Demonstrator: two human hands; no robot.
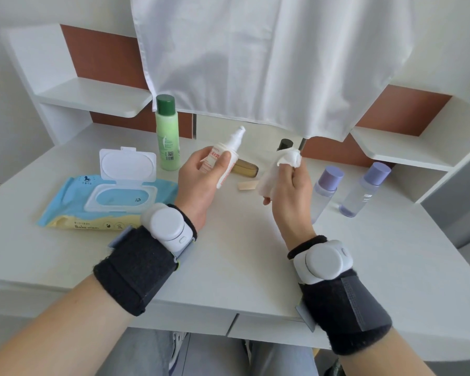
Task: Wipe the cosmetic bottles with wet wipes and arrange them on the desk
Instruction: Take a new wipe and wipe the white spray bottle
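Observation:
My left hand (201, 183) grips a small white pump bottle (229, 153) with red print, tilted above the white desk (228, 253). My right hand (288, 191) pinches a crumpled white wet wipe (282, 164), a short gap to the right of that bottle. Behind my hands an amber bottle (246, 169) lies on its side, and a black-capped bottle (285, 144) is mostly hidden by the wipe. A tall green bottle (168, 134) stands at the back left. Two clear bottles with purple caps (326, 185) (366, 185) stand at the right.
An open pack of baby wipes (106, 199) lies on the left with its lid flipped up. A white cloth (255, 63) hangs over the back of the desk. White shelves (92, 96) (396, 147) flank both sides. A small beige strip (246, 185) lies by the amber bottle.

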